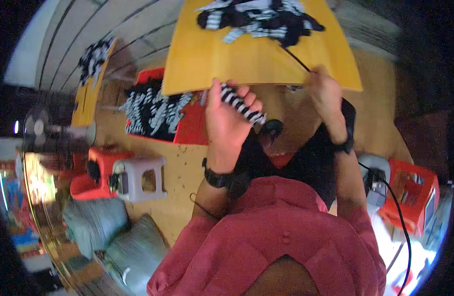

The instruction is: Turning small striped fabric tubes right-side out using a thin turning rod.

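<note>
My left hand point(226, 116) is closed round a black-and-white striped knit piece point(242, 104), just in front of the near edge of the yellow table point(227, 64). The piece is narrow and slants across my fingers. A thin dark strip point(296, 59) runs from my right hand point(326, 93) up to the pile of striped knit pieces point(259, 22) on the table. My right fingers are pinched on its near end; blur hides whether it is stiff or soft. A small dark curved object point(272, 129) shows below the striped piece, above my lap.
At the left, a red crate point(191, 126) holds more striped pieces. Beyond it stands another yellow table point(83, 106) with a pile. Grey point(155, 180) and red stools point(101, 170), stuffed sacks point(138, 246) and a fan point(39, 126) are nearby. A black cable point(402, 222) hangs at right.
</note>
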`<state>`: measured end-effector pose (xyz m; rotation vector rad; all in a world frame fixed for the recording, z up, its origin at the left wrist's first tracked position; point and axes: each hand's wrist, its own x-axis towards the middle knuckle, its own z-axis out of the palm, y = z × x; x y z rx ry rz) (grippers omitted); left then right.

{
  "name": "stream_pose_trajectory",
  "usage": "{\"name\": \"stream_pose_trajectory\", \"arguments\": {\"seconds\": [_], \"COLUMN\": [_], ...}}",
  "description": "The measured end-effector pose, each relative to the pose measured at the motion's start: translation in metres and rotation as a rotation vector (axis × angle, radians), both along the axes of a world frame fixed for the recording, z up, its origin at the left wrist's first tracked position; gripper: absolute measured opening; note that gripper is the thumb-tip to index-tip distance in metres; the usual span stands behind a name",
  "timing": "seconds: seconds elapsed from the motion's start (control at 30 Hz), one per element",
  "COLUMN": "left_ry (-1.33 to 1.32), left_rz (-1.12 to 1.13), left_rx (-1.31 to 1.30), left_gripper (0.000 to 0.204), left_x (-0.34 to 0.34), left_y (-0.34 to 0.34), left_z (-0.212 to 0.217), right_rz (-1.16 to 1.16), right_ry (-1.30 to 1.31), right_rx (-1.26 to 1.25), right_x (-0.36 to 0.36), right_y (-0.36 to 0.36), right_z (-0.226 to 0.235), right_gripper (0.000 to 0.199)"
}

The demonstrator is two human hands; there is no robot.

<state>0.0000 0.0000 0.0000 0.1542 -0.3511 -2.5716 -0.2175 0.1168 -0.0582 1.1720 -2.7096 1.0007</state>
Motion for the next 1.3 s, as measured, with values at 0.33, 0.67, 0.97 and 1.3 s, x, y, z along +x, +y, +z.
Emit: {"name": "stream_pose_trajectory", "arguments": {"seconds": [0.33, 0.67, 0.97, 1.3], "left_ry": [-0.003, 0.002, -0.114, -0.122], "left_rz": [0.312, 0.287, 0.259, 0.367], "left_rx": [0.246, 0.089, -0.292, -0.452], "left_gripper": [0.032, 0.027, 0.029, 0.031], "left_x": [0.022, 0.010, 0.001, 0.012], "left_y": [-0.045, -0.010, 0.042, 0.048], "left_z": [0.022, 0.040, 0.051, 0.065], "right_rz": [0.201, 0.270, 0.254, 0.264], "right_ry": [-0.661, -0.397, -0.547, -0.512], "right_rx": [-0.234, -0.314, -0.405, -0.498], "right_x": [0.132, 0.149, 0.165, 0.179], "right_y": [0.088, 0.079, 0.075, 0.079], "right_z": [0.072, 0.068, 0.075, 0.067], "right_gripper": [0.017, 0.016, 0.010, 0.010]}}
